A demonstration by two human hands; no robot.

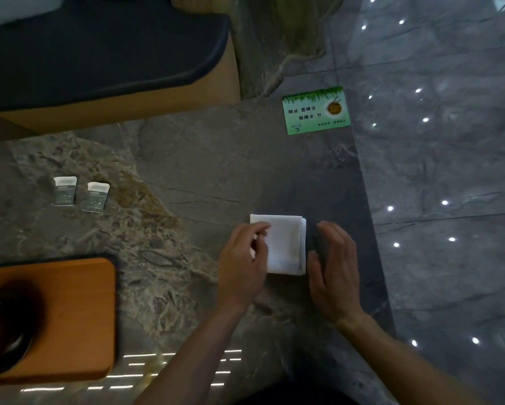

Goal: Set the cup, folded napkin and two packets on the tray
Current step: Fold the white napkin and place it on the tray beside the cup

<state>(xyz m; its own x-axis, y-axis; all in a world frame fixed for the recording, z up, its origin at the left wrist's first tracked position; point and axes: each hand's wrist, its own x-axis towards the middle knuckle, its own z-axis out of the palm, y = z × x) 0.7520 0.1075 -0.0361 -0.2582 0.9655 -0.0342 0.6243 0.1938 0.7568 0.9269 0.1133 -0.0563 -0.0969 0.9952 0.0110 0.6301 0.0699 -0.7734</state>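
Note:
A white folded napkin (286, 244) lies flat on the stone table (216, 176) near its right edge. My left hand (244, 264) rests on the napkin's left edge, fingers curled and pinching the cloth. My right hand (334, 270) stands flat and upright just right of the napkin, fingers together, holding nothing. Two small grey-and-white packets (65, 190) (96, 197) lie side by side at the far left of the table. An orange wooden tray (70, 317) sits at the front left. A dark cup (3, 325) stands on the tray's left part, cut off by the frame edge.
A green printed card (316, 111) lies near the table's far right corner. A bench with a dark cushion (99, 54) runs along the far left. Glossy grey floor tiles (449, 171) lie beyond the table's right edge.

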